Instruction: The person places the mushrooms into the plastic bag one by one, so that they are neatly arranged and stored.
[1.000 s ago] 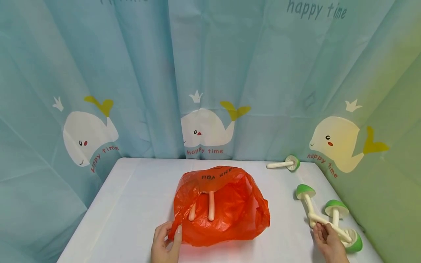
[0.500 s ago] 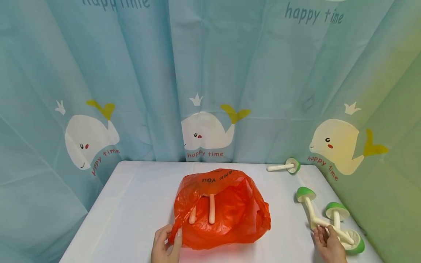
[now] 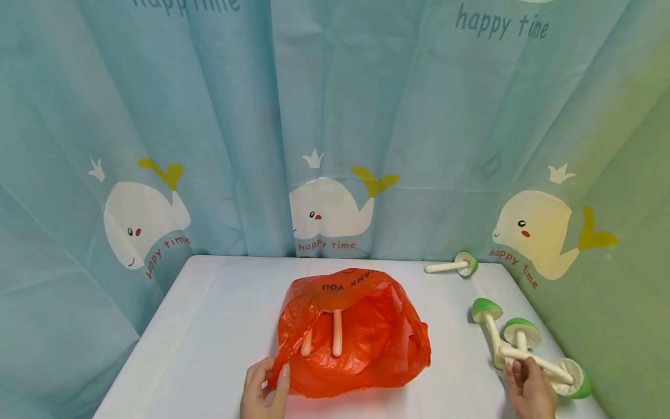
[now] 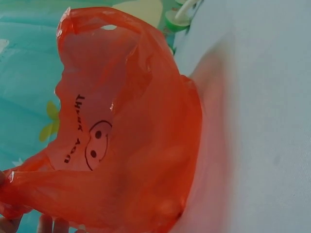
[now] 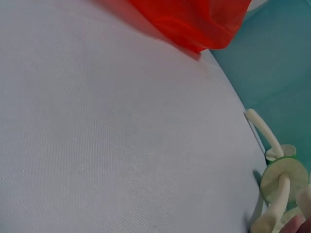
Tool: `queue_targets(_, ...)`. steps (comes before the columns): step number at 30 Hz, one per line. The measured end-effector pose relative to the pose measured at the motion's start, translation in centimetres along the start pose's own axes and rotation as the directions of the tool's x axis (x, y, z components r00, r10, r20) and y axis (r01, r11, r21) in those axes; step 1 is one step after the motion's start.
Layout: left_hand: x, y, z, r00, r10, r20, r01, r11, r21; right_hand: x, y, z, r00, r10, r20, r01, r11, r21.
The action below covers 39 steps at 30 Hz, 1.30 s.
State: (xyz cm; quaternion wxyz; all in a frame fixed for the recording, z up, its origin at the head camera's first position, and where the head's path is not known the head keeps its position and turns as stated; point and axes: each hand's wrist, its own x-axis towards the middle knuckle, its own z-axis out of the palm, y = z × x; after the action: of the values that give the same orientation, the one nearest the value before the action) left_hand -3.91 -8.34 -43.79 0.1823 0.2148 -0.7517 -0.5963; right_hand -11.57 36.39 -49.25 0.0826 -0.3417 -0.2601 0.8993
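At the left of an open red plastic bag (image 3: 377,361), my left hand (image 3: 264,390) pinches the rim between thumb and fingers. Two pale stems (image 3: 337,334) show inside the bag's mouth; whatever joins their upper ends is hidden by the red plastic. My right hand (image 3: 531,390) pinches the stem of a green-capped toy mushroom (image 3: 576,378), its cap to the right of the hand. Close behind are a second green mushroom (image 3: 520,333) and a third (image 3: 485,311), whose stem the held one overlaps. The right wrist view catches just the fingertips (image 5: 303,225) near the stems.
Another green mushroom (image 3: 464,265) lies on its side at the table's back right. The white table (image 3: 209,326) borders a blue-green curtain (image 3: 335,116) printed with whales, behind and along both sides.
My right hand now has thumb and fingers on the stem, and that mushroom has shifted slightly right. The mushroom behind it has moved slightly left. My left hand keeps its hold on the bag.
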Motion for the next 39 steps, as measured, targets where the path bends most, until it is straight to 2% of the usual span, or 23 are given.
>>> queue_targets(5, 0.0, 0.0, 0.0, 1.0, -0.018, 0.008, 0.018, 1.0, 0.002, -0.7, 0.3, 0.8, 0.988, -0.151, -0.006, 0.151, 0.988, -0.02)
queue_targets(8, 0.0, 0.0, 0.1, 1.0, -0.021, 0.008, 0.021, 1.0, 0.002, -1.0, 0.5, 1.5, 0.968, -0.25, -0.024, 0.248, 0.965, -0.088)
queue_targets(10, 0.0, 0.0, 0.1, 1.0, -0.022, 0.008, 0.022, 1.0, 0.005, -0.7, 0.7, 1.6, 0.944, -0.329, -0.002, 0.325, 0.934, -0.147)
queue_targets(13, 0.0, 0.0, 0.0, 1.0, -0.021, 0.013, 0.021, 1.0, 0.013, 1.3, 0.8, 0.8, 0.889, -0.44, 0.125, 0.458, 0.857, -0.237)
queue_targets(15, 0.1, 0.0, 0.0, 1.0, -0.021, 0.018, 0.021, 1.0, 0.016, 3.4, 0.8, 0.0, 0.842, -0.494, 0.216, 0.538, 0.799, -0.268)
queue_targets(17, 0.1, 0.0, 0.0, 0.999, -0.026, 0.021, 0.026, 1.0, 0.016, 5.1, 0.6, -0.6, 0.804, -0.513, 0.302, 0.589, 0.757, -0.284)
queue_targets(18, 0.0, 0.0, 0.0, 0.999, -0.025, 0.022, 0.025, 1.0, 0.016, 5.8, 0.5, -0.7, 0.796, -0.52, 0.312, 0.601, 0.744, -0.294)
queue_targets(19, 0.0, 0.0, 0.1, 1.0, -0.021, 0.018, 0.021, 1.0, 0.01, 6.5, 0.4, -0.8, 0.777, -0.529, 0.341, 0.622, 0.725, -0.294)
queue_targets(21, 0.0, 0.0, 0.1, 1.0, -0.017, 0.01, 0.017, 1.0, 0.005, 6.8, 0.4, -0.5, 0.741, -0.542, 0.397, 0.66, 0.696, -0.281)
queue_targets(23, -0.1, 0.0, 0.1, 1.0, -0.006, 0.002, 0.006, 1.0, 0.002, 5.8, 0.4, 0.6, 0.729, -0.54, 0.421, 0.673, 0.675, -0.301)
queue_targets(24, -0.1, 0.0, 0.1, 1.0, 0.0, 0.002, 0.0, 1.0, -0.001, 4.6, 0.5, 1.4, 0.726, -0.531, 0.438, 0.674, 0.677, -0.297)
queue_targets(25, -0.1, 0.0, 0.1, 1.0, 0.002, 0.001, -0.002, 1.0, -0.001, 3.3, 0.6, 2.3, 0.724, -0.516, 0.457, 0.669, 0.686, -0.285)
queue_targets(26, -0.1, 0.0, 0.1, 1.0, 0.002, -0.001, -0.002, 1.0, -0.001, 1.9, 0.8, 3.2, 0.713, -0.51, 0.482, 0.667, 0.705, -0.241)
queue_targets(28, -0.1, 0.0, 0.1, 1.0, 0.005, -0.001, -0.005, 1.0, -0.006, -1.0, 1.1, 5.0, 0.71, -0.491, 0.504, 0.659, 0.716, -0.231)
queue_targets(31, -0.1, 0.1, 0.1, 1.0, -0.009, 0.007, 0.009, 1.0, -0.003, -4.1, 1.7, 6.9, 0.687, -0.493, 0.535, 0.661, 0.729, -0.177)
queue_targets(32, -0.1, 0.1, 0.1, 1.0, -0.012, 0.009, 0.012, 1.0, 0.0, -4.8, 1.8, 7.4, 0.676, -0.5, 0.542, 0.671, 0.721, -0.172)
queue_targets(33, -0.1, 0.1, 0.0, 1.0, -0.013, 0.011, 0.013, 1.0, 0.002, -5.6, 1.9, 7.9, 0.682, -0.502, 0.532, 0.681, 0.701, -0.212)
queue_targets(34, -0.1, 0.1, 0.0, 1.0, -0.013, 0.012, 0.013, 1.0, 0.003, -6.0, 2.0, 8.3, 0.677, -0.505, 0.535, 0.687, 0.695, -0.213)
queue_targets(39, -0.1, 0.2, 0.1, 1.0, 0.006, -0.003, -0.006, 1.0, 0.013, -7.4, 2.1, 9.5, 0.61, -0.481, 0.629, 0.74, 0.63, -0.236)
